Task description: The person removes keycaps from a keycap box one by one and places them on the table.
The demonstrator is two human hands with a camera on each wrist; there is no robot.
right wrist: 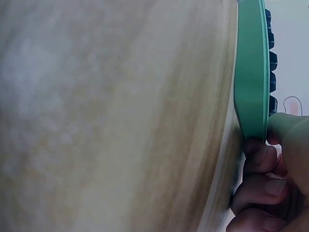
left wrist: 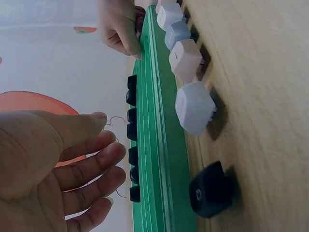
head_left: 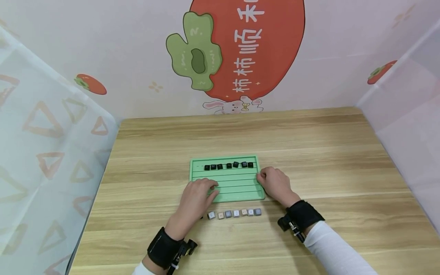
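A green grooved tray [head_left: 237, 195] lies on the table with a row of several black keycaps [head_left: 228, 165] along its upper part. My right hand [head_left: 275, 181] pinches the tray's right edge, thumb on top and fingers curled against the side, as the right wrist view shows. Over the tray's left front part hovers my left hand [head_left: 195, 195], fingers loosely bent with nothing between them. In front of the tray stands a row of several white, grey and beige keycaps [head_left: 236, 214]. At its left end is a black keycap [left wrist: 210, 191], mostly hidden by my left hand in the head view.
The wooden table [head_left: 309, 145] extends around the tray on every side. A printed backdrop [head_left: 137, 57] rises behind its far edge, with white sheets at the left [head_left: 51, 152] and right [head_left: 412, 114].
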